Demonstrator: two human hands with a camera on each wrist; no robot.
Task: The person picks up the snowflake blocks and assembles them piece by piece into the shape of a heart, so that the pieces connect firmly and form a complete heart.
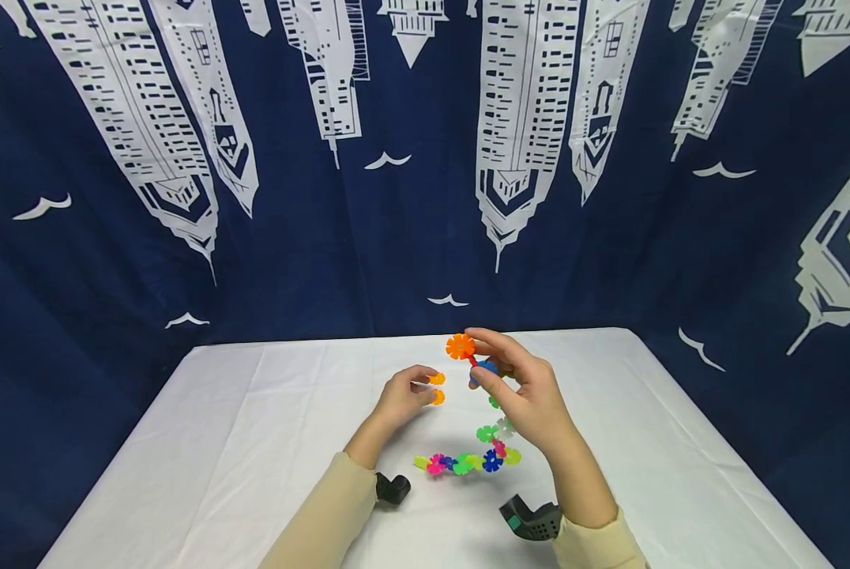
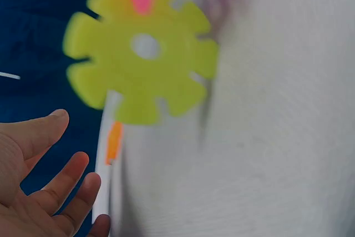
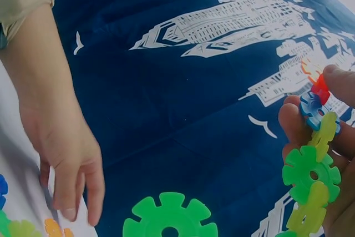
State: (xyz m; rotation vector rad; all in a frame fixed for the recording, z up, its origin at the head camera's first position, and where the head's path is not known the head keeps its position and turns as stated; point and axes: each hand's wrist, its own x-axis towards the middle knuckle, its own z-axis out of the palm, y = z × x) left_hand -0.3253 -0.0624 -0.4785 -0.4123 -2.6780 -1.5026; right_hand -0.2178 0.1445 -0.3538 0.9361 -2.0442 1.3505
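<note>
While right hand (image 1: 528, 397) pinches disc chain (image 1: 487, 434), left hand (image 1: 402, 393) curves, fingers apart.

My left hand (image 1: 405, 394) and right hand (image 1: 530, 389) are bare; my sleeves (image 1: 325, 512) are plain cream. I wear a stubby black left camera (image 1: 393, 489) and a black right camera (image 1: 535, 521) with a green square (image 1: 513, 522) and small dots (image 1: 544, 530).

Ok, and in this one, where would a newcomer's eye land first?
Probably on the navy cloth behind the white table, with its white printed buildings pointing down. Next comes the chain of bright flower-shaped discs, held near its orange end by the right hand. Two orange discs show beside the left hand.
</note>
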